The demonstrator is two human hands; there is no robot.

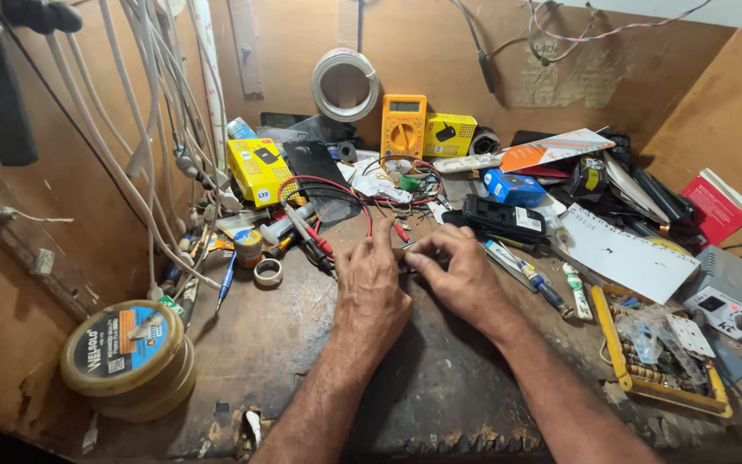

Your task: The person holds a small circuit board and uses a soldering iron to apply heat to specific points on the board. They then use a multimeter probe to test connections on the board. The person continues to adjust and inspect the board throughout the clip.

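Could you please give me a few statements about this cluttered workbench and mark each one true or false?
1. Both hands, the left hand and the right hand, meet over a small part at the bench's middle. True.
2. The orange multimeter lies flat beside the left hand. False: it stands against the back wall.
3. A round solder paste tin sits at the bench's left front. True.
4. The yellow component tray is left of the hands. False: it is to the right.
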